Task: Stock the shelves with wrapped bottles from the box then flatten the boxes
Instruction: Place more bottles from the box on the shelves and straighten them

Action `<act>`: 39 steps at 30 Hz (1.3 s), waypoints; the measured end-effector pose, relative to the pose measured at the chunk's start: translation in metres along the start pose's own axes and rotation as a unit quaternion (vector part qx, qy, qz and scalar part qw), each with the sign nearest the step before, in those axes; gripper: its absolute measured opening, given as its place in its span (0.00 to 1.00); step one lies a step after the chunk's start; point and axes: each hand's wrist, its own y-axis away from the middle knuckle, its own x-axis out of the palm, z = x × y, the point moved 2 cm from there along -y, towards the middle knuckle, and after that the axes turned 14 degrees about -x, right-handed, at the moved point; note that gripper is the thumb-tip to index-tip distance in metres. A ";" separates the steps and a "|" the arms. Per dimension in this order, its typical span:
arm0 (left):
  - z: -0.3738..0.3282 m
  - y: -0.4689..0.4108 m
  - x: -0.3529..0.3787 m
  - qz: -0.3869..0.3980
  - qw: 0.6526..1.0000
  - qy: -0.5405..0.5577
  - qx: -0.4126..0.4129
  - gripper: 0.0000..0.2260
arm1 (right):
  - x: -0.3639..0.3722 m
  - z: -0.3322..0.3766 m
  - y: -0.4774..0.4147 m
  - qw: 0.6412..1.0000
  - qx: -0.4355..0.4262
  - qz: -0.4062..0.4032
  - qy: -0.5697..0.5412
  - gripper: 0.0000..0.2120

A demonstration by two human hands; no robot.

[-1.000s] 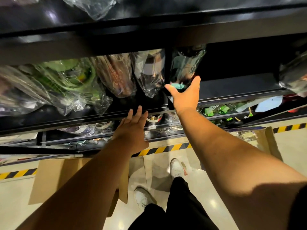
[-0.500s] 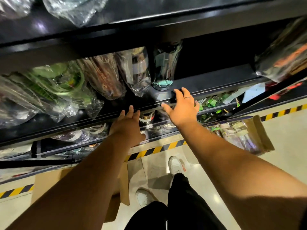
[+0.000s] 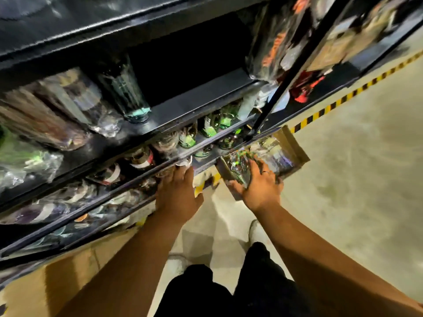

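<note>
I see my left hand [image 3: 177, 193] held flat with its fingers straight. The fingertips are up by the front rail [image 3: 114, 191] of a low shelf. I cannot tell if they touch it. My right hand [image 3: 261, 186] is down in the box [image 3: 295, 145], with its fingers spread over the wrapped bottles [image 3: 274, 154] inside. The picture is blurry there, so I cannot tell if it grips one.

The box sits on the floor [image 3: 354, 179], right at the foot of the black shelves [image 3: 194, 106]. A thin black post [image 3: 272, 106] stands just beside the box, on its far side.

On the middle shelf a clear bottle [image 3: 124, 92] with a blue-green bottom stands alone, with a bare dark gap to its right. More shiny packs [image 3: 68, 104] lie to its left. Green bottles [image 3: 210, 126] stand one shelf lower, behind the rail.

Yellow and black tape [image 3: 338, 101] runs along the floor by the shelves. A flat brown cardboard [image 3: 64, 284] lies down by my left arm, and a white shoe [image 3: 255, 232] shows between my arms
</note>
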 end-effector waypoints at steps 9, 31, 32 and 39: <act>-0.168 0.003 0.039 0.065 0.998 0.021 0.003 0.34 | -0.029 -0.175 -0.013 0.999 0.000 0.045 0.021 0.37; -0.279 -0.143 0.267 0.117 0.976 0.105 -0.148 0.35 | 0.129 -0.333 -0.194 0.975 -0.085 0.196 -0.059 0.35; -0.276 -0.149 0.278 0.115 0.974 0.116 -0.158 0.36 | 0.143 -0.336 -0.202 0.973 -0.082 0.207 -0.064 0.36; -0.263 -0.172 0.359 0.147 0.961 0.144 -0.187 0.37 | 0.231 -0.343 -0.271 0.958 -0.037 0.260 -0.114 0.38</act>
